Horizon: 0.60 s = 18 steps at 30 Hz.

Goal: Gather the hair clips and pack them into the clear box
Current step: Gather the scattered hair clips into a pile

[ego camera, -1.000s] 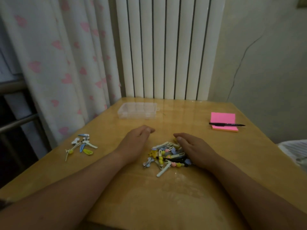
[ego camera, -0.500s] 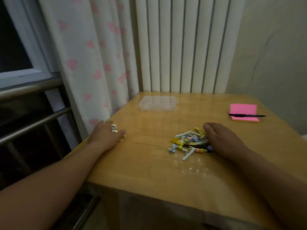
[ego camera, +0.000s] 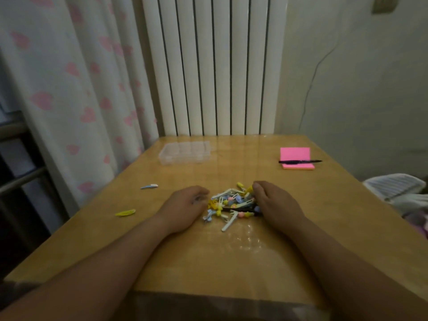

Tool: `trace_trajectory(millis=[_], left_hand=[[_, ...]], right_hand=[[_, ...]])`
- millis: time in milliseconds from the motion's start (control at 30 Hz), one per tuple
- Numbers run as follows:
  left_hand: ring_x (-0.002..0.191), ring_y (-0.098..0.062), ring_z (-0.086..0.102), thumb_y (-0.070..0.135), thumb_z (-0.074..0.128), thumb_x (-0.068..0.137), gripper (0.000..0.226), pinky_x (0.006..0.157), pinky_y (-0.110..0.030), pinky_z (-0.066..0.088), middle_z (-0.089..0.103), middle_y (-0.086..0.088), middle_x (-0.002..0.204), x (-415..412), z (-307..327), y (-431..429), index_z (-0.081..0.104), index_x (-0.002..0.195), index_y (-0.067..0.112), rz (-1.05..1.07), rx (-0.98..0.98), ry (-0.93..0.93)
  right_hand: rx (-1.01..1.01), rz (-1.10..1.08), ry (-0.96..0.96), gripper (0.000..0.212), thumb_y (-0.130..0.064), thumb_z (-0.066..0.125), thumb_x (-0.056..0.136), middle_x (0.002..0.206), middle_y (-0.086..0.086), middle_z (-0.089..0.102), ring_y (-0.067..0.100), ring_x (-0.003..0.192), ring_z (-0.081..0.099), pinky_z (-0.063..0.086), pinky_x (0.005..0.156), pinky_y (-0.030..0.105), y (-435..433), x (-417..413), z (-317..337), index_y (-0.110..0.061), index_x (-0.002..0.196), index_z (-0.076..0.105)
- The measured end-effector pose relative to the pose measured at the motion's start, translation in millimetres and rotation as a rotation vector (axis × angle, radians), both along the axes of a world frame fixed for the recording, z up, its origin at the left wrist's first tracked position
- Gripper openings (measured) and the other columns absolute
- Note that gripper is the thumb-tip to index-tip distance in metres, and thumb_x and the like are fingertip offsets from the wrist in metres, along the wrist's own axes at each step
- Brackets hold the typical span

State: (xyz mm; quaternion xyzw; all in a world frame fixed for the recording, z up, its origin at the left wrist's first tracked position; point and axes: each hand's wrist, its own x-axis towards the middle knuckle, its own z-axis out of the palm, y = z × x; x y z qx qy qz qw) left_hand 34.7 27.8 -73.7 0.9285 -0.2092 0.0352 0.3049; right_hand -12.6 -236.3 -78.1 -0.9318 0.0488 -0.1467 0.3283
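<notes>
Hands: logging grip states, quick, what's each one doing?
Left hand: fingers curled beside the hair clip pile; holding anything cannot be told.
Right hand: open, cupped against the pile.

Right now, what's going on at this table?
A person's left hand and right hand flank a pile of hair clips, pressed against its sides. A blue clip and a yellow clip lie apart, off to the left. The clear box sits farther back and looks empty, so no packing has begun.

Single head-worn wide-angle view, close over the table (ego camera: 231,262), forward and down toward the radiator (ego camera: 208,66).
</notes>
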Motion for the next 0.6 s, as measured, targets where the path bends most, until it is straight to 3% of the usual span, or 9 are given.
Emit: trace_trajectory(millis=[100, 200, 300, 367, 433, 500, 600], left_hand=[[0.099, -0.010, 0.065, 0.025, 0.053, 0.108, 0.033, 0.084, -0.025, 0.049, 0.071, 0.003, 0.129, -8, 1, -37, 0.066, 0.138, 0.026, -0.092, -0.050, 0.034], [0.120, -0.009, 0.059, 0.025, 0.045, 0.110, 0.035, 0.099, -0.029, 0.047, 0.064, 0.008, 0.139, -8, 1, -44, 0.064, 0.140, 0.028, -0.064, -0.141, 0.026], [0.131, -0.014, 0.055, 0.024, 0.049, 0.107, 0.034, 0.111, -0.033, 0.042, 0.062, 0.006, 0.142, 2, 3, -11, 0.065, 0.137, 0.025, 0.135, -0.168, -0.128], [0.137, -0.023, 0.052, 0.036, 0.051, 0.103, 0.039, 0.117, -0.044, 0.038, 0.058, -0.001, 0.149, 20, 5, 25, 0.062, 0.139, 0.028, 0.348, 0.027, -0.206], [0.145, -0.028, 0.044, 0.048, 0.046, 0.101, 0.046, 0.119, -0.054, 0.030, 0.051, -0.003, 0.156, 34, 6, 62, 0.055, 0.145, 0.035, 0.538, 0.262, -0.101], [0.143, -0.030, 0.048, 0.047, 0.046, 0.103, 0.046, 0.117, -0.051, 0.033, 0.052, -0.004, 0.156, 40, 4, 83, 0.055, 0.147, 0.035, 0.531, 0.272, 0.045], [0.128, -0.028, 0.061, 0.031, 0.056, 0.105, 0.035, 0.102, -0.034, 0.045, 0.066, -0.004, 0.142, 34, -3, 82, 0.065, 0.139, 0.026, 0.384, 0.101, 0.017]], right_hand=[[0.006, 0.018, -0.007, 0.042, -0.043, 0.034, 0.111, 0.129, 0.001, 0.069, 0.020, 0.113, 0.063, 0.046, 0.092, 0.036, 1, -4, 2, -0.026, 0.135, 0.065], [0.015, 0.013, -0.015, 0.044, -0.042, 0.033, 0.111, 0.140, 0.001, 0.065, 0.020, 0.124, 0.059, 0.044, 0.099, 0.036, -2, -4, 2, -0.026, 0.143, 0.061], [0.039, 0.032, -0.005, 0.044, -0.042, 0.033, 0.111, 0.137, -0.001, 0.065, 0.008, 0.097, 0.061, 0.042, 0.092, 0.032, -2, -3, 3, -0.027, 0.143, 0.059], [0.048, 0.041, -0.011, 0.045, -0.044, 0.033, 0.111, 0.139, -0.002, 0.064, 0.004, 0.093, 0.059, 0.042, 0.092, 0.030, -1, -2, 2, -0.028, 0.146, 0.058], [0.041, 0.043, -0.015, 0.048, -0.046, 0.032, 0.111, 0.145, -0.003, 0.062, 0.012, 0.113, 0.062, 0.043, 0.098, 0.032, -1, 0, 0, -0.028, 0.148, 0.055], [0.030, 0.042, -0.007, 0.049, -0.047, 0.031, 0.111, 0.149, -0.003, 0.060, 0.016, 0.129, 0.057, 0.042, 0.103, 0.033, -1, 2, -2, -0.027, 0.150, 0.054], [0.027, 0.043, -0.010, 0.049, -0.046, 0.032, 0.111, 0.148, -0.002, 0.060, 0.017, 0.130, 0.057, 0.042, 0.103, 0.033, -1, 1, -1, -0.027, 0.149, 0.055]])
